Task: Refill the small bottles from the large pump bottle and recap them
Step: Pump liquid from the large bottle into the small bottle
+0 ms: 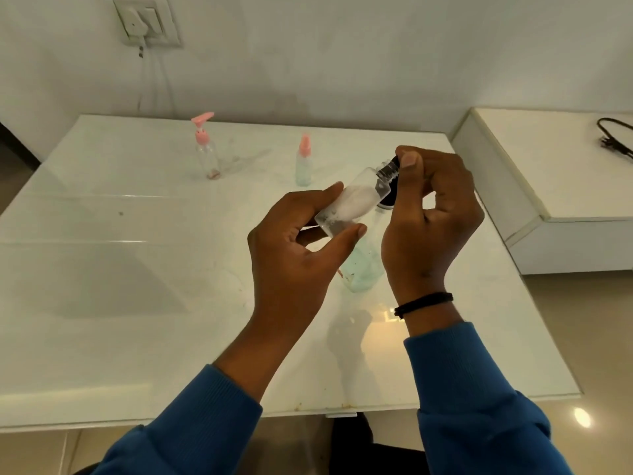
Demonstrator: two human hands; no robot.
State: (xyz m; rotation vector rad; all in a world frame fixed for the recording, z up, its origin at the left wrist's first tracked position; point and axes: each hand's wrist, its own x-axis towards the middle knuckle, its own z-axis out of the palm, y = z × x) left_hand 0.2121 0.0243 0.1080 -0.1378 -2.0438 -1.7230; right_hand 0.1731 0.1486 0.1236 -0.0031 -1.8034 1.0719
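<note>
Blue sleeves [191,430] frame both hands above the white table [137,269]. Curled left hand [294,248] fingers and thumb pinch a small clear bottle [349,204], tilted, white contents inside, its threaded neck toward the right hand [431,214]. Right fingertips [409,162] pinch a dark cap [394,164] at that neck. Just below the fingers stands a clear bottle [363,269] holding greenish liquid. Beyond the fingertips stand a pink pump bottle [206,149], nearly empty, and a pink-topped spray bottle [304,162], pale green inside.

Single head-worn wide-angle view, looking forward and down, close over white table [137,269], wall behind
</note>
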